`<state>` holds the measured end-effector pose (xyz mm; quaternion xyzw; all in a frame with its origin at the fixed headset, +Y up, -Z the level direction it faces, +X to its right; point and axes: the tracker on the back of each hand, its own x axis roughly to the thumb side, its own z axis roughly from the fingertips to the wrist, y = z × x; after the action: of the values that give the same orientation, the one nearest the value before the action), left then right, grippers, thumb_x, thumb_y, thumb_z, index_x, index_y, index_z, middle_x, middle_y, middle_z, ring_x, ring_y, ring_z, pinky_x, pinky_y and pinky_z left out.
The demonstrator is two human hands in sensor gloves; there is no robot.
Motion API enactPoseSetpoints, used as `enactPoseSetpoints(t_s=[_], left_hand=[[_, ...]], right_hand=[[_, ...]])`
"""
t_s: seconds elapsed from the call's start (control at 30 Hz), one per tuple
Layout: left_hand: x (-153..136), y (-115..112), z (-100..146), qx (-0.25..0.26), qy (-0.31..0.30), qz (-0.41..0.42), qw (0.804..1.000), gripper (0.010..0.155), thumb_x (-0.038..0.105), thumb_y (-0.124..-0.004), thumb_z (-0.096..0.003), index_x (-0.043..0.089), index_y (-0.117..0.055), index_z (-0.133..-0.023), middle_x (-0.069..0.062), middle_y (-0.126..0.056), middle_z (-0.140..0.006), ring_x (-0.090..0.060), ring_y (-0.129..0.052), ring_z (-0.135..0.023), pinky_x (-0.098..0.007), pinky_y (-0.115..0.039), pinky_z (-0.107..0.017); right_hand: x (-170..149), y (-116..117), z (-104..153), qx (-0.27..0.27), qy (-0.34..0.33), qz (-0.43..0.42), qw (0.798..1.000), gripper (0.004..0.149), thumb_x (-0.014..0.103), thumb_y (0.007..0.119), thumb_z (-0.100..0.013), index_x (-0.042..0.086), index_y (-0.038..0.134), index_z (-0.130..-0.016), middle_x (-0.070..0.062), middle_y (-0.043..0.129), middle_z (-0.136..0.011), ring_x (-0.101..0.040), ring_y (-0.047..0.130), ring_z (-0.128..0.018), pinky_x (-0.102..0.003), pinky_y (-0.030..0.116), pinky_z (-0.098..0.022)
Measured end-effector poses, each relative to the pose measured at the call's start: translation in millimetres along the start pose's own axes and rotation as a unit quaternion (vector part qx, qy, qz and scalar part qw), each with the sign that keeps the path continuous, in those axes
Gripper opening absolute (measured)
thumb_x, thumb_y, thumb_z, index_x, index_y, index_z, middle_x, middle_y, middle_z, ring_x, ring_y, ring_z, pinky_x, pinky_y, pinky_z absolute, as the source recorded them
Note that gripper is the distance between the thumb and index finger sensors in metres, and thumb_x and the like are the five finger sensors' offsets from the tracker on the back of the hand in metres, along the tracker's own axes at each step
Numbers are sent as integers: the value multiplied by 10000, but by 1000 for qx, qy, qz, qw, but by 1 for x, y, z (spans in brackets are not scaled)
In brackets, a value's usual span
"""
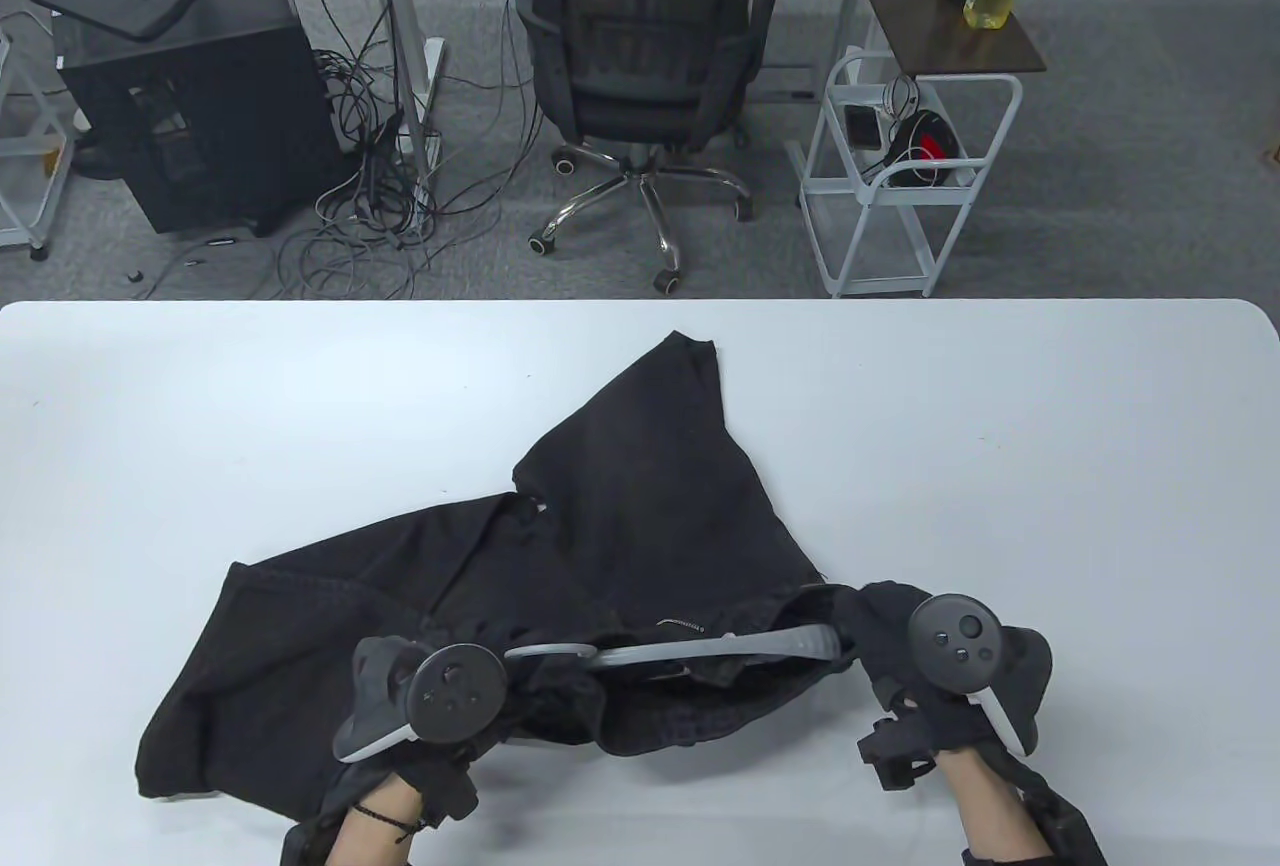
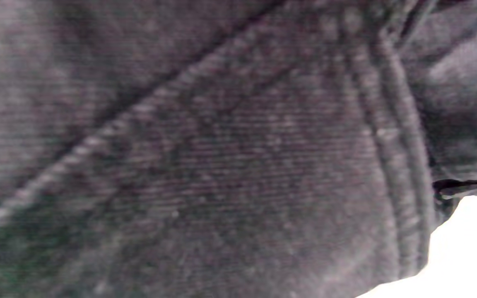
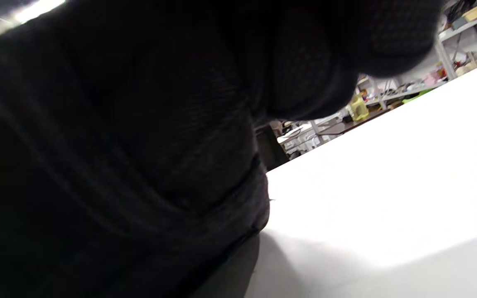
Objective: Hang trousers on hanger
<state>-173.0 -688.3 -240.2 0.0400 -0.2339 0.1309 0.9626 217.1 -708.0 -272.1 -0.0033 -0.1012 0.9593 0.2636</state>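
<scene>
Black trousers (image 1: 640,506) lie crumpled on the white table (image 1: 1000,426), one leg towards the far edge and one towards the left. A grey hanger (image 1: 700,648) lies across the waist at the near side, partly tucked into the fabric. My left hand (image 1: 480,701) rests on the bunched waist at the hanger's left end; its fingers are hidden under the tracker. My right hand (image 1: 885,641) grips the waist fabric at the hanger's right end. The left wrist view is filled with trouser seams (image 2: 222,165). The right wrist view shows dark fabric (image 3: 118,165) under a gloved finger (image 3: 387,33).
Beyond the table's far edge stand an office chair (image 1: 640,66), a white cart (image 1: 900,176) and a black computer case (image 1: 190,116) with loose cables. Bare white table shows at the left, far side and right (image 3: 387,165).
</scene>
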Motion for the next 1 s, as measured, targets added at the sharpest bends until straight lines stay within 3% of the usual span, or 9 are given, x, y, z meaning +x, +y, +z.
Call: enactPoseSetpoints(t_s=[0.2, 0.53, 0.63, 0.73, 0.8, 0.87, 0.93, 1.0], left_hand=[[16, -13, -2, 27, 5, -78, 997, 451, 458, -876, -413, 288, -853, -830, 13, -985, -741, -220, -1046, -511, -469, -886, -440], [30, -25, -5, 29, -31, -122, 992, 449, 453, -867, -408, 288, -844, -825, 19, -978, -738, -214, -1039, -528, -470, -877, -470], [45, -30, -5, 35, -64, -150, 986, 450, 452, -869, -407, 292, -838, -827, 29, -971, -746, -211, -1033, -542, -467, -874, -480], [53, -33, -5, 40, -87, -142, 985, 451, 453, -868, -410, 305, -828, -834, 43, -959, -771, -210, -1023, -579, -467, -865, -504], [53, -34, -6, 30, -82, -139, 986, 463, 462, -857, -416, 308, -817, -850, 54, -952, -796, -214, -1020, -613, -473, -859, -524], [47, -32, -7, 27, -78, -124, 989, 472, 489, -838, -421, 315, -812, -859, 60, -951, -806, -217, -1021, -633, -477, -856, -534], [43, -30, -7, 15, -75, -88, 993, 495, 501, -826, -427, 290, -811, -874, 36, -947, -826, -244, -1015, -650, -498, -841, -541], [41, -28, -7, 5, -70, -73, 995, 520, 506, -815, -433, 278, -796, -900, 24, -935, -854, -261, -1004, -677, -511, -828, -557]], right_hand=[[17, 0, 8, 31, -40, -3, 999, 434, 506, 732, -466, 158, 978, -551, -38, 1041, -439, -223, 1008, -334, -348, 854, -271], [60, 15, 34, 143, -104, -161, 971, 452, 490, 746, -478, 103, 975, -515, -82, 998, -307, -182, 977, -193, -316, 838, -171], [75, 27, 44, 142, -124, -182, 965, 464, 502, 753, -474, 95, 969, -527, -86, 998, -311, -178, 976, -196, -311, 839, -175], [82, 31, 49, 76, -148, -142, 976, 490, 527, 753, -462, 101, 956, -592, -100, 1010, -394, -204, 991, -281, -323, 846, -240], [83, 31, 48, 68, -205, -117, 969, 571, 588, 717, -441, 115, 941, -670, -100, 1013, -480, -204, 994, -345, -314, 846, -294], [83, 27, 49, 102, -230, -120, 960, 653, 598, 725, -434, 103, 862, -837, -182, 923, -731, -321, 915, -573, -403, 775, -463], [83, 26, 48, 145, -274, -73, 948, 705, 594, 753, -422, 139, 759, -960, -173, 716, -997, -399, 723, -838, -488, 639, -636], [82, 32, 47, 191, -287, -8, 939, 766, 587, 776, -412, 155, 643, -1031, -155, 582, -1094, -404, 600, -948, -521, 552, -696]])
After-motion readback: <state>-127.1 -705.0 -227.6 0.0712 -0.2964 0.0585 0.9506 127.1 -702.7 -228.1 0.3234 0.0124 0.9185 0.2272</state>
